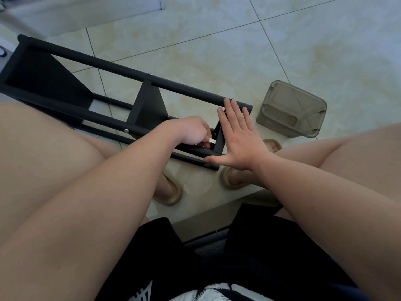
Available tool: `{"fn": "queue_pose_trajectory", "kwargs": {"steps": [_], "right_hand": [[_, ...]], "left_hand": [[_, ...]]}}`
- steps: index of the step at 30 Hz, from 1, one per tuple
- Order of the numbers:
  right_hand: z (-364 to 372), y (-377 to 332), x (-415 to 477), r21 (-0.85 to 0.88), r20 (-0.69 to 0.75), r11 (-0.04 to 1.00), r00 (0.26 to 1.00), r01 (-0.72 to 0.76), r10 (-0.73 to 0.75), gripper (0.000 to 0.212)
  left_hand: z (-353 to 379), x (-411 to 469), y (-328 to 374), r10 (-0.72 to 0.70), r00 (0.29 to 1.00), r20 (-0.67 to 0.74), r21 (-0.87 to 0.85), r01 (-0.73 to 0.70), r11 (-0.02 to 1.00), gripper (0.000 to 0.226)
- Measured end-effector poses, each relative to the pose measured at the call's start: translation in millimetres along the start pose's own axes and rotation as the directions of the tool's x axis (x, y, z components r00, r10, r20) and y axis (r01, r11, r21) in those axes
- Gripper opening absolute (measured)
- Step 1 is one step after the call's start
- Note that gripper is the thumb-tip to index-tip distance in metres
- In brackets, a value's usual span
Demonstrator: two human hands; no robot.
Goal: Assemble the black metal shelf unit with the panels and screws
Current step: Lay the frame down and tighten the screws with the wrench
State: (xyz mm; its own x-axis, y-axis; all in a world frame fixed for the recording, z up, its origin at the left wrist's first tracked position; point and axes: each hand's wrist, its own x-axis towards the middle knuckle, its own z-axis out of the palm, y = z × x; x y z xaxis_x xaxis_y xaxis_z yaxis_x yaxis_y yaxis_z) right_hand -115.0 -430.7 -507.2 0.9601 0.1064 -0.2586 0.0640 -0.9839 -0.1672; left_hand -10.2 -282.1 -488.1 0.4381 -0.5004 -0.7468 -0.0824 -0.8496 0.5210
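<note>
The black metal shelf unit [91,61] lies on its side on the tiled floor, its tube legs running from far left toward my knees. Two black panels are fixed between the tubes, one at the far left [43,77] and one in the middle [147,105]. A third panel [219,135] stands at the near end. My right hand [237,140] is flat and spread against that end panel, fingertips on the upper tube. My left hand [191,132] is closed on a small silver tool [211,140] just inside the panel.
A translucent grey plastic container [291,109] lies on the floor right of the shelf's end. My bare knees flank the work, and my feet in beige slippers [171,192] rest below the tube ends. A white ledge edge crosses in front of me.
</note>
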Motion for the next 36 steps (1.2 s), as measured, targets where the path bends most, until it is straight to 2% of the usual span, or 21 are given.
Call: {"fn": "queue_pose_trajectory", "kwargs": {"steps": [8,15,18,23,27,33,36], "right_hand": [[-1,-1,0,-0.007,0.006,1.0,1.0,-0.001,0.001,0.136],[-1,-1,0,-0.006,0.006,1.0,1.0,-0.003,0.003,0.136],[-1,-1,0,-0.004,0.008,1.0,1.0,-0.007,0.007,0.136],[-1,-1,0,-0.017,0.008,1.0,1.0,-0.01,0.01,0.135],[-1,-1,0,-0.024,0.015,1.0,1.0,-0.013,0.013,0.135],[-1,-2,0,-0.016,0.009,1.0,1.0,-0.011,0.011,0.135],[-2,-1,0,-0.016,0.007,1.0,1.0,-0.009,0.009,0.135]], "left_hand": [[-3,-4,4,0.026,0.999,0.035,0.142,-0.031,0.989,0.013],[-2,-4,6,0.029,0.995,0.093,0.279,-0.054,0.959,0.026],[-4,-2,0,0.033,0.999,0.023,0.197,-0.037,0.98,0.012],[-10,0,-5,0.074,0.995,-0.066,0.089,-0.068,0.994,0.016],[-9,2,-3,0.081,0.993,-0.09,0.036,-0.078,0.996,0.018],[1,8,-2,0.003,0.998,-0.066,-0.258,-0.02,0.966,0.014],[5,11,-1,-0.01,0.997,-0.075,-0.319,-0.015,0.948,0.016]]}}
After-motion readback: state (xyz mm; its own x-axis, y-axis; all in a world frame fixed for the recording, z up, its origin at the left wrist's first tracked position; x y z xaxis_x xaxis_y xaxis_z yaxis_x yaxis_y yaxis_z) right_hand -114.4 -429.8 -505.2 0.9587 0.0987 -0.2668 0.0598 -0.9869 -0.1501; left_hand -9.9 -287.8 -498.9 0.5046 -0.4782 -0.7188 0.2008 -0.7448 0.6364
